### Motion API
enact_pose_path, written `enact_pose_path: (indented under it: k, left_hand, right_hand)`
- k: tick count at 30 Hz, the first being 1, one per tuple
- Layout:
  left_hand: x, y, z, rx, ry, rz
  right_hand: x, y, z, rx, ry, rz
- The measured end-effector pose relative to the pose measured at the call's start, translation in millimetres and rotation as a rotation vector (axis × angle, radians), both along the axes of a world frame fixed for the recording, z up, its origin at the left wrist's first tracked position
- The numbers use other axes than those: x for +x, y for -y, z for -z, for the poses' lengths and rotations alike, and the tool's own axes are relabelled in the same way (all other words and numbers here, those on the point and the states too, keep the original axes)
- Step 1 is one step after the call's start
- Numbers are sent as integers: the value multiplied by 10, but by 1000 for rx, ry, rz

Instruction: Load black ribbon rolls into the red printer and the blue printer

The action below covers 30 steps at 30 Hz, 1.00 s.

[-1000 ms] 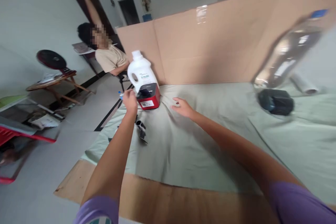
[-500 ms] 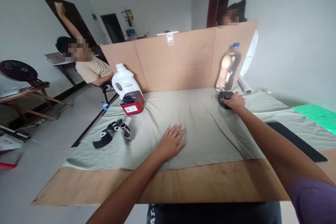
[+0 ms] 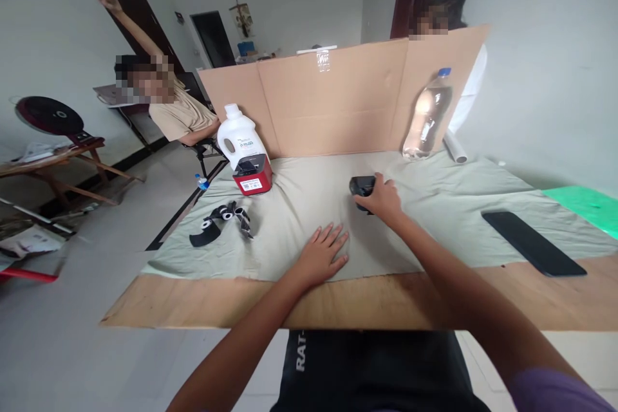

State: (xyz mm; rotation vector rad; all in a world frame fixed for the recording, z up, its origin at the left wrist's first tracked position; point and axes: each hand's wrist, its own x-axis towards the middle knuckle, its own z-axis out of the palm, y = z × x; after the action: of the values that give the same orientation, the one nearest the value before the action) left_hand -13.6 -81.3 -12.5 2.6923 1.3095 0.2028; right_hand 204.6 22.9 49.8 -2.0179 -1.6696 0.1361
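Note:
My left hand [image 3: 321, 254] lies flat on the grey-green cloth [image 3: 309, 193] near its front edge, fingers spread and nothing in them. My right hand [image 3: 386, 199] grips a small black boxy device [image 3: 362, 190] over the middle of the cloth, thumb at its near side and fingers at its far side. I cannot make out exactly what the device is, or whether it touches the cloth. Left of my hands stands a red box with a black top [image 3: 253, 177], in front of a white jug [image 3: 240, 135]. Black curved pieces with white ends [image 3: 224, 215] lie nearer to me.
A clear bottle with a blue cap [image 3: 429, 116] stands by the cardboard screen [image 3: 333, 103]. On the right lie a black flat slab [image 3: 531, 241] and a green sheet [image 3: 584, 206]. A white roll [image 3: 455, 147] rests at the back. Two people are beyond the table.
My right hand has carried the black device from beside the bottle leftward to the middle of the cloth. My left hand stays flat. The camera view has shifted slightly.

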Motion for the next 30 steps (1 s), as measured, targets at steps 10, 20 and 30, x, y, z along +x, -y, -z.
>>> enact_pose_path:
  k: [10,20,30]
  left_hand:
    - [4,29,-92,19,166,-54]
    - [47,-821,-351,-353,1002,-606]
    - [253,-1414,-277,-764,1240,-600]
  right_hand:
    - [-649,197,269,146,12,-25]
    - [-54,115,502,88,-250,-301]
    - [5,104,599,102,-392,-324]
